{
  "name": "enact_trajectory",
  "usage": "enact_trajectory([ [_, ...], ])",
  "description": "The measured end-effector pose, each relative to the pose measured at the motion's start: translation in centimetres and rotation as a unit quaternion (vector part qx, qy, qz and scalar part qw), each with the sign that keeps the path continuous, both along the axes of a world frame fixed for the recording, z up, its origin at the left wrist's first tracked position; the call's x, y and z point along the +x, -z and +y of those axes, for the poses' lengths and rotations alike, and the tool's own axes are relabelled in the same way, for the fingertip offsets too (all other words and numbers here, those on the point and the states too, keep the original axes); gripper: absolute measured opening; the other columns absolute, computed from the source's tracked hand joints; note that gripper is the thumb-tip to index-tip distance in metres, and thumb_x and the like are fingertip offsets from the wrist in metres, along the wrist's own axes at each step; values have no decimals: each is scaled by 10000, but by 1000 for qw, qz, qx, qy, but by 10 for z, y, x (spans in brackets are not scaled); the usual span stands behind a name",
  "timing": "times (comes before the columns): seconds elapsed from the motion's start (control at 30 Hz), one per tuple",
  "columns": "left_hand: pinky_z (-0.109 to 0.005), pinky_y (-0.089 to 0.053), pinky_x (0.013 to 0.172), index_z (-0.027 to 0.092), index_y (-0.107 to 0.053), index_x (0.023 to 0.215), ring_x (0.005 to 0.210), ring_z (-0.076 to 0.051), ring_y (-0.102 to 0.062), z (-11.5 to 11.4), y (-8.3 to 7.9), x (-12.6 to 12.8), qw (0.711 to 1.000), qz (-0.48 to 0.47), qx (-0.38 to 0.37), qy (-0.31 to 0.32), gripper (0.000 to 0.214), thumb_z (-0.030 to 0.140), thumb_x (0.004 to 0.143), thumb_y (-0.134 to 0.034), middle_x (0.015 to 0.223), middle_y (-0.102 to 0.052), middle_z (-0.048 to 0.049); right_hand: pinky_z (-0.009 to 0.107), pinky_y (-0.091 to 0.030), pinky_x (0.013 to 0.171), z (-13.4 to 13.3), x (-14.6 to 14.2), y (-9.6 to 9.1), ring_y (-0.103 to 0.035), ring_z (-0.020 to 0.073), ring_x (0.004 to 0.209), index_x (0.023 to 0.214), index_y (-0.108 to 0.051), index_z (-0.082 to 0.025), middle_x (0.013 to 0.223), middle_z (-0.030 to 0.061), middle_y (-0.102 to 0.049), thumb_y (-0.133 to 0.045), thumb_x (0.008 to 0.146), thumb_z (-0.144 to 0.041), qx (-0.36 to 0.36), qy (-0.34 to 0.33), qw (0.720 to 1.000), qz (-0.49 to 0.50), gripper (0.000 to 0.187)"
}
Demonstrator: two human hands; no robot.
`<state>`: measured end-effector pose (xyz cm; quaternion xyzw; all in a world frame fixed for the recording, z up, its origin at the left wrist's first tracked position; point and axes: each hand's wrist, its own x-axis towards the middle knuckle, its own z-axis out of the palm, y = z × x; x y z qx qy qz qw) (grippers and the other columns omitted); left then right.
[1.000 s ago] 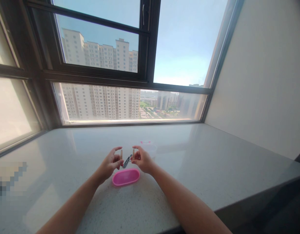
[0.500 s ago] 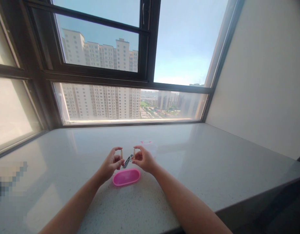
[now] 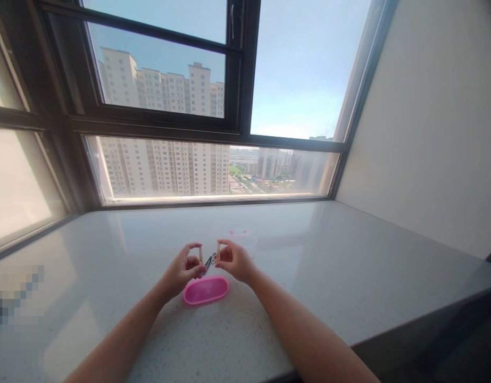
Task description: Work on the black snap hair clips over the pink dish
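Observation:
My left hand (image 3: pixel 190 266) pinches a slim beige clip-like piece (image 3: pixel 200 254) upright between thumb and index finger. Facing it, my right hand (image 3: pixel 232 260) grips a similar slim beige piece (image 3: pixel 218 250) the same way, with a small gap between the two. Their exact kind is too small to make out. Behind and between the hands, dark metal clips (image 3: pixel 208 263) lie on the counter, partly hidden by my fingers. Just in front of the hands sits a pink oval box (image 3: pixel 206 290), open at the top, with nothing visible inside.
Past my right hand lies a clear lid (image 3: pixel 247 242) with pink latches, partly covered by the hand. The pale speckled counter (image 3: pixel 309 282) reaches back to a dark-framed window (image 3: pixel 245 139). A white wall (image 3: pixel 429 133) bounds the right side; a blurred patch lies far left.
My two hands have drawn slightly closer together, narrowing the gap between the beige pieces. Both grips stay the same, and the view has shifted very slightly.

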<state>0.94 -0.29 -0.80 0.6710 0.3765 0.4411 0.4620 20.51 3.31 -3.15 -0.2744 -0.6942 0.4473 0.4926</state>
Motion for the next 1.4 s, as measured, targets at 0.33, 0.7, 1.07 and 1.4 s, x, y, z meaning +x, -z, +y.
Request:
enact_trajectory([
  [0.33,-294,-459,596,165,-328,1224,569,-143,-586,-3,-2,0,1000,8,1,3,592,298,738,-640,635,-602,33,384,-529,782,0,0,1,-651,193,794,1254,-439,-142,856,50,-662,-741,618,-190,2,5,1000,-22,706],
  [0.7,-297,-469,598,138,-317,1308,562,-142,-581,-3,-3,0,1000,18,8,1,678,307,734,-637,635,-620,17,319,-515,724,-4,2,-3,-625,155,730,1131,-464,-195,755,-16,-608,-752,604,-173,33,13,998,-54,601],
  [1.07,-277,-460,580,161,-367,1230,555,-141,-578,-4,-2,-1,1000,24,4,-3,605,309,721,-658,624,-623,21,279,-496,633,-9,2,-8,-608,140,641,1012,-423,-207,704,-30,-620,-780,571,-211,14,-4,998,-65,567],
  [1.4,-256,-442,541,173,-404,1184,534,-140,-574,-3,-1,-1,1000,26,2,-4,583,339,698,-679,604,-619,24,278,-506,640,-9,2,-6,-628,148,683,1069,-441,-207,769,-2,-637,-759,597,-206,14,-8,996,-83,570],
])
